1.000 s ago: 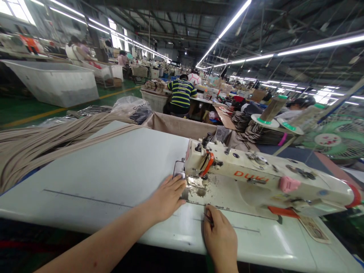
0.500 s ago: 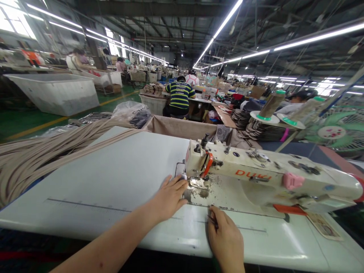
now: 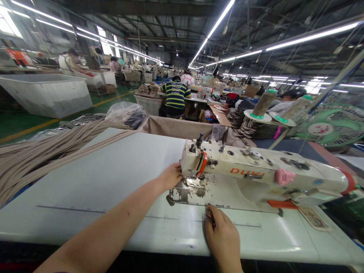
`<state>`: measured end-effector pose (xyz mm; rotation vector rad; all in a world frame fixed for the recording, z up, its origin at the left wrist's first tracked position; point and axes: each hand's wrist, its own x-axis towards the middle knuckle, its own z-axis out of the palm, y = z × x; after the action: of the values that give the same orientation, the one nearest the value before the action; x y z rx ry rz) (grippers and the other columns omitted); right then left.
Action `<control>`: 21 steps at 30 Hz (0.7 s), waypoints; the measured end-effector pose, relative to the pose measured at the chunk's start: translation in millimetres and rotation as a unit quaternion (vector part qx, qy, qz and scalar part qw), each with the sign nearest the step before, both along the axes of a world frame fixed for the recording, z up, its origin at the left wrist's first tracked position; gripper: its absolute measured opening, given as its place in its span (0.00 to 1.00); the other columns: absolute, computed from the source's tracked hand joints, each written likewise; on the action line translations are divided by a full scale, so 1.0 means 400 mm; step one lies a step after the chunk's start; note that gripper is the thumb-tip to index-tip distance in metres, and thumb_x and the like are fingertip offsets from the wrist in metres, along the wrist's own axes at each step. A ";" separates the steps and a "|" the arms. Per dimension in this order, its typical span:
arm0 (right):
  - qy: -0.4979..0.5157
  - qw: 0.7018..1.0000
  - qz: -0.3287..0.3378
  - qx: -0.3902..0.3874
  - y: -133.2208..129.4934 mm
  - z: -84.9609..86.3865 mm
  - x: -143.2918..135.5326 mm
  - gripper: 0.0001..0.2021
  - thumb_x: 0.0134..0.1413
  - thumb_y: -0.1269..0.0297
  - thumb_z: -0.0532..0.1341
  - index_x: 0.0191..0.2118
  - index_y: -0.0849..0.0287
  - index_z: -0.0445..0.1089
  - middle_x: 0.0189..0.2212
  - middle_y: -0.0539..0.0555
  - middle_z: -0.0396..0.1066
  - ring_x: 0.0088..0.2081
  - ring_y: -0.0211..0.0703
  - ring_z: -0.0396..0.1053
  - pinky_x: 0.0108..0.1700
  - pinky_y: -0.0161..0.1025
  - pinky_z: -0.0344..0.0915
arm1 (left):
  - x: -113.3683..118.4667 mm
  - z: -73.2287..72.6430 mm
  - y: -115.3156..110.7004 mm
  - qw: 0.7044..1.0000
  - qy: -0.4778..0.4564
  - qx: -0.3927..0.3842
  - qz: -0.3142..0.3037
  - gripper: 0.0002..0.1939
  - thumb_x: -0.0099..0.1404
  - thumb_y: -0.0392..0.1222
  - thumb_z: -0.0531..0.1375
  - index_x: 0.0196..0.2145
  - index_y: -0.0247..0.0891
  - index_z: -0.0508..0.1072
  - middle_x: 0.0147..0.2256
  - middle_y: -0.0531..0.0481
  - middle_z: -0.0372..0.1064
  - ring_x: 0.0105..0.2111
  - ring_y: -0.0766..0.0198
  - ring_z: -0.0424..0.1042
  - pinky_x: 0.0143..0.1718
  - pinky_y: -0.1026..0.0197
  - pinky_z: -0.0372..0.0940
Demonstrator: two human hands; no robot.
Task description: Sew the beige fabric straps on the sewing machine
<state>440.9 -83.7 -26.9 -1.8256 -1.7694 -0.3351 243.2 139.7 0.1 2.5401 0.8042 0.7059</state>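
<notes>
Boxy cream metal sewing machine [image 3: 256, 172] on smooth, glossy pale-green desk [image 3: 127, 163]. Left hand [image 3: 171, 176] at its needle end, fingertips hidden, grip unclear; right hand [image 3: 223, 237] curled around small dark slim tool [image 3: 211, 218].

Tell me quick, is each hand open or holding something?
Left hand: at the sewing machine, grip can't be told.
Right hand: closed on a small dark tool.

The table [image 3: 119, 167] is smooth and shiny. The sewing machine [image 3: 236, 161] looks glossy, its plate [image 3: 218, 191] scuffed. At left, cloth strips [image 3: 36, 159] look dull and the plastic bag [image 3: 121, 110] crinkly.
</notes>
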 end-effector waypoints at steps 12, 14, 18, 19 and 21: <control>-0.009 1.000 -0.001 0.011 0.005 0.003 0.001 0.14 0.58 0.70 0.56 0.48 0.56 0.71 0.37 0.54 0.79 0.35 0.48 0.75 0.39 0.40 0.69 | -0.023 0.005 -0.013 1.000 0.009 0.011 0.013 0.15 0.71 0.39 0.58 0.53 0.41 0.77 0.57 0.43 0.71 0.59 0.49 0.66 0.66 0.46 0.59; -0.015 1.000 0.000 0.008 0.004 0.003 0.004 0.14 0.58 0.70 0.57 0.49 0.57 0.71 0.38 0.55 0.79 0.35 0.48 0.75 0.39 0.40 0.69 | -0.037 0.008 -0.011 1.000 0.019 0.005 0.011 0.12 0.70 0.40 0.60 0.48 0.41 0.79 0.52 0.44 0.74 0.54 0.50 0.69 0.62 0.47 0.62; -0.018 1.000 0.001 0.008 0.001 0.007 0.003 0.15 0.57 0.71 0.57 0.49 0.56 0.71 0.38 0.55 0.79 0.35 0.48 0.76 0.38 0.40 0.69 | -0.050 0.012 -0.001 0.999 0.032 -0.012 0.006 0.07 0.68 0.39 0.64 0.42 0.42 0.82 0.46 0.47 0.76 0.50 0.53 0.71 0.57 0.51 0.64; -0.018 1.000 0.001 0.007 0.000 0.009 0.001 0.15 0.56 0.71 0.56 0.48 0.56 0.71 0.38 0.55 0.79 0.35 0.48 0.76 0.38 0.40 0.69 | -0.050 0.012 0.001 0.999 0.033 -0.017 0.008 0.07 0.67 0.38 0.65 0.42 0.43 0.82 0.46 0.47 0.76 0.50 0.54 0.71 0.58 0.52 0.64; -0.018 1.000 -0.001 0.012 0.000 0.015 -0.004 0.15 0.56 0.71 0.56 0.48 0.56 0.71 0.37 0.55 0.79 0.35 0.48 0.76 0.37 0.40 0.69 | -0.048 0.013 0.001 0.999 0.032 -0.026 0.019 0.06 0.67 0.37 0.66 0.41 0.42 0.82 0.45 0.47 0.77 0.49 0.54 0.71 0.58 0.52 0.63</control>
<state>439.4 -83.7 -20.9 -1.8164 -1.7805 -0.3900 224.0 140.3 5.4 2.5180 0.8832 0.6108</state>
